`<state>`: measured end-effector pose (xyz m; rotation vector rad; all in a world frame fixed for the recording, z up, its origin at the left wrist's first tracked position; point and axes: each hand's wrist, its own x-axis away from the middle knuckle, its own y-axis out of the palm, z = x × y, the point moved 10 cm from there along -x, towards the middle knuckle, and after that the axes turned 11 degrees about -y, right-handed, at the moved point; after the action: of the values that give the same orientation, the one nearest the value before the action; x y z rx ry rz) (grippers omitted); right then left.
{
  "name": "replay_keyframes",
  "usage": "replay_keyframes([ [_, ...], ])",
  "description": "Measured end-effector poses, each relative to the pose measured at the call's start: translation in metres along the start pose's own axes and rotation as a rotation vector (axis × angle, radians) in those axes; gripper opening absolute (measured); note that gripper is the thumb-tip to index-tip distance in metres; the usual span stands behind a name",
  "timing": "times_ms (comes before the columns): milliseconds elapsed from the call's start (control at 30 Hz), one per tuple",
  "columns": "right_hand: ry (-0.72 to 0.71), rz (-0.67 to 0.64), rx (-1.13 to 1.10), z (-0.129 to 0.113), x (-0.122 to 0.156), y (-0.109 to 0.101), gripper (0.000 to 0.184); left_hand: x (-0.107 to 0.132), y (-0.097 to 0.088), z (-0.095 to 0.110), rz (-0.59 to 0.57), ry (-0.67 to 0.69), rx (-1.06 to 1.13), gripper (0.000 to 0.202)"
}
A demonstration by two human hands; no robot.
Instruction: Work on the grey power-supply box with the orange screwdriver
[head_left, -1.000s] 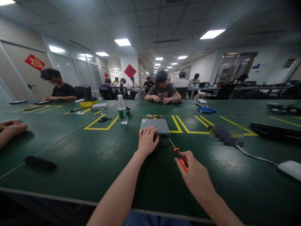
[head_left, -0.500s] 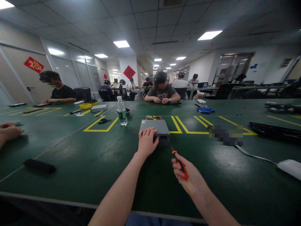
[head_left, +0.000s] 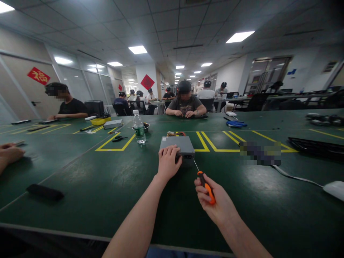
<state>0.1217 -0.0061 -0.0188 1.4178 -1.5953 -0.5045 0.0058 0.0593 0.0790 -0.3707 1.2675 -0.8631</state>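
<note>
A grey metal box (head_left: pixel 178 144) lies on the green table (head_left: pixel 88 179) straight ahead of me. My left hand (head_left: pixel 168 163) rests on its near left corner, fingers curled over the edge and gripping it. My right hand (head_left: pixel 215 202) is closed round the orange-and-black handle of a screwdriver (head_left: pixel 205 185). The thin shaft points up and left, and its tip meets the box's near right face. Coloured wires (head_left: pixel 176 133) stick out behind the box.
A water bottle (head_left: pixel 139 127) stands left of the box, with black scissors (head_left: pixel 119 138) beside it. A black flat object (head_left: pixel 45 191) lies near left. A white mouse (head_left: pixel 334 188) with cable sits at right. Another person's hand (head_left: pixel 9 154) rests at far left; several people work opposite.
My right hand with the screwdriver drew back toward me and slightly left, then steadied; the tip stays at the box. My left hand has not moved.
</note>
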Motion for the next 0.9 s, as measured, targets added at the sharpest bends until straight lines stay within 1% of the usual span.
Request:
replay_keyframes([
  [100, 0.04, -0.034, -0.01, 0.001, 0.001, 0.003, 0.019, 0.0, 0.0, 0.0, 0.0, -0.005, -0.004, 0.026],
  [233, -0.042, 0.023, 0.049, -0.005, -0.003, -0.005, 0.013, 0.0, 0.001, -0.001, -0.005, -0.009, -0.01, 0.026],
  [300, -0.054, 0.049, 0.048, -0.006, -0.004, -0.008, 0.012, 0.0, 0.002, -0.001, -0.007, -0.009, -0.012, 0.027],
  [533, 0.02, 0.01, 0.046, 0.005, -0.003, -0.007, 0.019, 0.0, 0.002, 0.0, -0.005, -0.008, -0.009, 0.027],
  [733, -0.057, 0.054, 0.036, 0.001, -0.004, -0.008, 0.01, -0.001, 0.002, 0.0, -0.006, -0.004, -0.002, 0.027],
  [800, -0.049, 0.037, 0.02, 0.001, -0.004, -0.006, 0.009, -0.001, 0.002, 0.0, -0.005, -0.005, 0.0, 0.027],
  [900, -0.022, -0.002, 0.025, 0.003, -0.005, -0.005, 0.013, -0.001, 0.001, -0.001, -0.005, -0.009, 0.001, 0.027],
])
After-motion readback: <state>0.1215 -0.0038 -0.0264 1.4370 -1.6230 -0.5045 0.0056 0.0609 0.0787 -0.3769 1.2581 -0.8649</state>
